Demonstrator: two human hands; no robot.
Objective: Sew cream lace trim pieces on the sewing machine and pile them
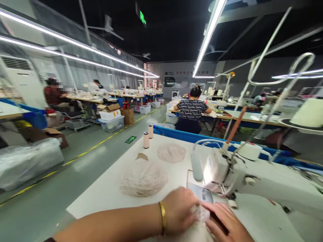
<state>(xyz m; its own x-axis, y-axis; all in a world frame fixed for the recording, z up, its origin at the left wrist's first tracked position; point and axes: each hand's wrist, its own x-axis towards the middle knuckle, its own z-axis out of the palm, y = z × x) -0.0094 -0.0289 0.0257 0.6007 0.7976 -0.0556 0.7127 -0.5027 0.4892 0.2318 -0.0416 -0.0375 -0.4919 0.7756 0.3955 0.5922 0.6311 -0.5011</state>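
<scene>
My left hand [179, 210], a gold bangle at its wrist, is closed on a piece of whitish lace fabric [202, 215] at the table's near side. From the right, my right hand [225, 220] grips the same fabric with its fingers. Just beyond both hands is the sewing machine [214, 168], its lamp lit over the needle area and metal plate [200, 192]. A heaped pile of lace pieces [143, 178] lies left of the machine, with a flatter lace stack [171, 153] behind it. The lower part of the held fabric is cut off by the frame.
Two thread spools [146, 140] stand near the table's far left corner, beside a brown scrap [142, 156]. A thread cone [308, 114] and metal stand rods are at the right. Ahead, a person in a patterned top [192, 109] sits at another table. An aisle runs along the left.
</scene>
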